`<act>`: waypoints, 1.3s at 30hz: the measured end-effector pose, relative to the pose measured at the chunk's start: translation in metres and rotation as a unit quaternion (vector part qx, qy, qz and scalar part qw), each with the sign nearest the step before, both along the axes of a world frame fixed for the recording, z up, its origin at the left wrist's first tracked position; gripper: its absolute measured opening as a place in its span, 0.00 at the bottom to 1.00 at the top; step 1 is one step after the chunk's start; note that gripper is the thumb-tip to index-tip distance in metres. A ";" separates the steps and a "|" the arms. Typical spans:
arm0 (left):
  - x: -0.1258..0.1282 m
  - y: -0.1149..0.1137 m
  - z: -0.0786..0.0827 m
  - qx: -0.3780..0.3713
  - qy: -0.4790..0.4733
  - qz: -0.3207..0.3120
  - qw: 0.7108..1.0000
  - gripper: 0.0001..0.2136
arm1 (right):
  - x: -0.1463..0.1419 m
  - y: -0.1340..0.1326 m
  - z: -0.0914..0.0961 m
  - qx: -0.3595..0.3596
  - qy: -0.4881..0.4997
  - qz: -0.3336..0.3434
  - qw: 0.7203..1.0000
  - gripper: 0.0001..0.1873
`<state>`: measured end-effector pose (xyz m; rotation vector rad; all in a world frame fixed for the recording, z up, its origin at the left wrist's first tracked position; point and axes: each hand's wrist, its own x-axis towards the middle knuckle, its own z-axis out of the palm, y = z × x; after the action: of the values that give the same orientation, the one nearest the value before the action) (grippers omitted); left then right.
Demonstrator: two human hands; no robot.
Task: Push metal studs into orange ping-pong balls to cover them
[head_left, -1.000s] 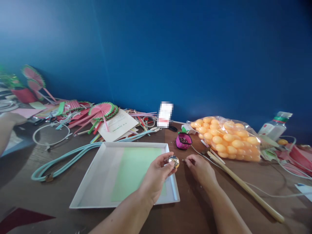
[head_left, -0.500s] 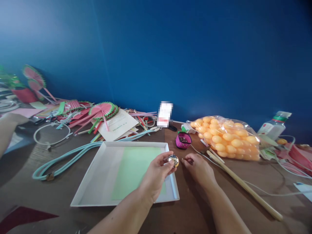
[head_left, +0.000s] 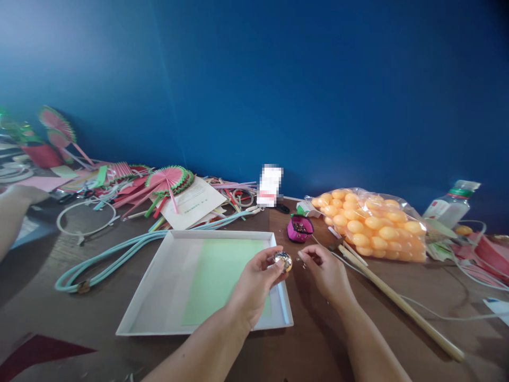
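Spanning the back of the room, a deep blue wall [head_left: 318, 79]. Below it is a brown wooden table [head_left: 358, 339], cluttered along its far edge. Centre-left on the table is a white square tray [head_left: 167, 281], shallow-rimmed, with a pale green sheet [head_left: 222, 276] lying flat inside it. Right of centre is a clear plastic bag of orange balls [head_left: 374, 225], lying on its side. Left of the tray lies a teal cord [head_left: 103, 254] in a long loop. A wooden stick [head_left: 397, 302] runs slantwise from the bag toward the near right. At the far left is a heap of pink-and-green paper fans [head_left: 169, 180], and at the far right a plastic bottle [head_left: 451, 204] with a green cap. Another person's forearm [head_left: 11, 212] shows at the left edge. The person's left hand [head_left: 254, 284] is over the tray's right rim, fingertips pinching a small glittering ball [head_left: 283, 261] held just above that rim. The right hand [head_left: 326, 273] is just beside the ball, thumb and forefinger pressed together; whatever is between them is too small to make out. A magenta pot [head_left: 300, 229] sits just beyond the hands.
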<state>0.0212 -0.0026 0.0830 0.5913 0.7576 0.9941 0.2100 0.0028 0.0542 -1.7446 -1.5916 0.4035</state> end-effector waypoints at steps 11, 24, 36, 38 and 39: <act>0.001 0.001 0.000 -0.002 -0.010 0.007 1.000 0.20 | -0.007 -0.004 0.014 -0.025 0.205 0.012 0.978 0.14; 0.001 0.000 0.000 -0.008 -0.007 0.006 1.000 0.19 | -0.011 -0.010 0.018 -0.026 0.274 0.035 0.961 0.14; 0.002 0.000 0.000 -0.010 -0.015 0.012 1.000 0.19 | -0.013 -0.014 0.022 -0.029 0.324 0.058 0.944 0.14; 0.002 0.000 0.001 -0.010 -0.016 0.011 1.000 0.19 | -0.014 -0.015 0.023 -0.031 0.324 0.058 0.944 0.14; 0.002 0.000 0.001 -0.010 -0.015 0.010 1.000 0.19 | -0.015 -0.015 0.023 -0.032 0.325 0.058 0.943 0.15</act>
<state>0.0229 -0.0024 0.0837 0.5512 0.7470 1.0118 0.1950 -0.0123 0.0774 -1.3572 -1.2013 0.9831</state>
